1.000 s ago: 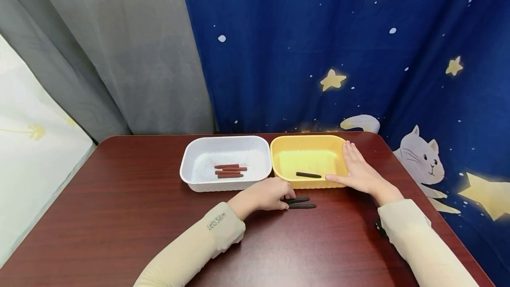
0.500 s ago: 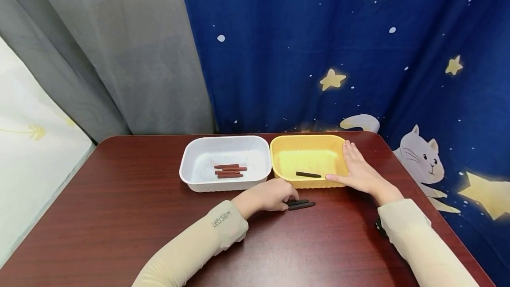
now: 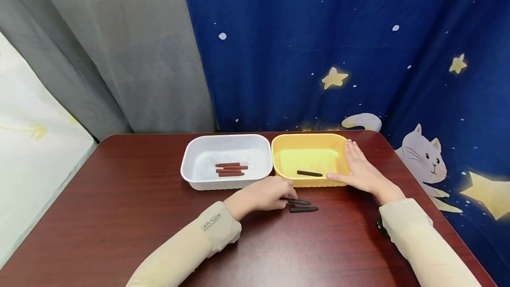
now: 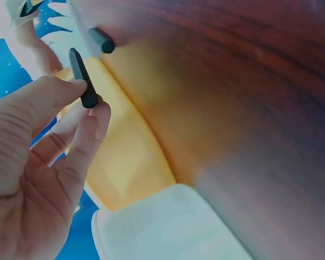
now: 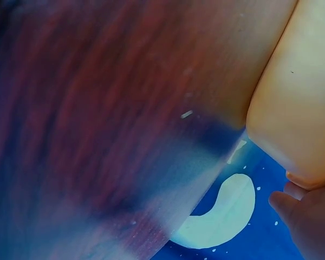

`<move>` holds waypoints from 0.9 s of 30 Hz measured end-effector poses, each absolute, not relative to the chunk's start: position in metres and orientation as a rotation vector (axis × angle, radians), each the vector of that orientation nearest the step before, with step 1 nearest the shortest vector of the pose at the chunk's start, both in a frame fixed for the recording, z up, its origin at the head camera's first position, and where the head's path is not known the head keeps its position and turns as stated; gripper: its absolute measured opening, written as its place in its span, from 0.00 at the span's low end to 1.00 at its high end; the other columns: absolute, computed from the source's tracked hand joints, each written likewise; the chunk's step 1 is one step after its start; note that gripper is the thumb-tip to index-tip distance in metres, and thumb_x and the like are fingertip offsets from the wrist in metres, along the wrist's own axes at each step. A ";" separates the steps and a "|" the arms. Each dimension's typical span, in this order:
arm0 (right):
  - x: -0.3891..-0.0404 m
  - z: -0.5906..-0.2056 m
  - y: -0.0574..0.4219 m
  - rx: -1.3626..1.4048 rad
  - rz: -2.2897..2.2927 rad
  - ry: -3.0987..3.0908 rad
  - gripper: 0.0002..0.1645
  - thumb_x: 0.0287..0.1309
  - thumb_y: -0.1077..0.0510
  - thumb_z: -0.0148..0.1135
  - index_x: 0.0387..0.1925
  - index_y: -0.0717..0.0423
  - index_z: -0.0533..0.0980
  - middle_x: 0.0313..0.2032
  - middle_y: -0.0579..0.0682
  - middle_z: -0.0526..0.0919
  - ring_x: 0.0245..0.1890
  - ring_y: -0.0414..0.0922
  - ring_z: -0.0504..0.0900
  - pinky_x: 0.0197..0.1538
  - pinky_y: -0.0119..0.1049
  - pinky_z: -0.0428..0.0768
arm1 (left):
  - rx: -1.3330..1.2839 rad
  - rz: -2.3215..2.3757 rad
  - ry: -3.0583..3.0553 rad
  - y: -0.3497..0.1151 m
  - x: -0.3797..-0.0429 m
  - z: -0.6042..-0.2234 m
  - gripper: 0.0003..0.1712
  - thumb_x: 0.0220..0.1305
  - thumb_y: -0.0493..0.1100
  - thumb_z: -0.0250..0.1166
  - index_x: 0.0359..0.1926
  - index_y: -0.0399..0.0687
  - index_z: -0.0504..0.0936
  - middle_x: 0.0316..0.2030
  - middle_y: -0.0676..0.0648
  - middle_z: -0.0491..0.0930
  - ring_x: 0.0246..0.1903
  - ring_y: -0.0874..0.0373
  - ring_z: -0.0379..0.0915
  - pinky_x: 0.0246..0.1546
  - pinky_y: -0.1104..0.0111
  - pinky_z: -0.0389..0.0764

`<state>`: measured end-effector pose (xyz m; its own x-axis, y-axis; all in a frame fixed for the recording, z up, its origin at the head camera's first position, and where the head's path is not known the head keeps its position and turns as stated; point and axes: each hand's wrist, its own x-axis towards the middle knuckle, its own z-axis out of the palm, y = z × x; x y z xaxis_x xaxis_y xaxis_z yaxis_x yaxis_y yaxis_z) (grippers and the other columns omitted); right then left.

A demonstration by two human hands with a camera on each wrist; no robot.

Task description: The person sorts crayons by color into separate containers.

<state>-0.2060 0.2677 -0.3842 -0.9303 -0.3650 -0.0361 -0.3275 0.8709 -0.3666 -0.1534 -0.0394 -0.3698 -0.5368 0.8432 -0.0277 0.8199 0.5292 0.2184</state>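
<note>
My left hand (image 3: 270, 193) pinches a black crayon (image 4: 82, 78) between thumb and fingertips, just in front of the yellow basket (image 3: 308, 157). In the left wrist view the crayon's pointed end faces away from the palm. A second black crayon (image 3: 303, 210) lies on the table close to that hand. One more black crayon (image 3: 309, 173) rests inside the yellow basket near its front wall. My right hand (image 3: 363, 174) lies against the basket's right side, fingers straight along the rim and thumb over the front corner.
Left of the yellow basket, right up against it, stands a white basket (image 3: 223, 186) with several brown-red crayons (image 3: 230, 174) in it. Both are near the far edge of the dark red wooden table (image 3: 131, 198). Behind hangs a blue curtain (image 3: 275, 56) with stars.
The left hand has picked one black crayon out from beside the other, lifting it slightly away. The other crayon has turned a little on the table. My right hand stays put.
</note>
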 end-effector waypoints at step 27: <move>-0.206 -0.387 0.269 -0.565 -0.559 2.959 0.73 0.55 0.28 0.62 0.75 0.73 0.36 0.77 0.69 0.33 0.78 0.65 0.33 0.76 0.62 0.42 | 1.406 0.774 2.589 -0.036 -0.202 -0.337 0.16 0.58 0.31 0.64 0.48 0.42 0.87 0.36 0.47 0.82 0.35 0.60 0.80 0.41 0.78 0.78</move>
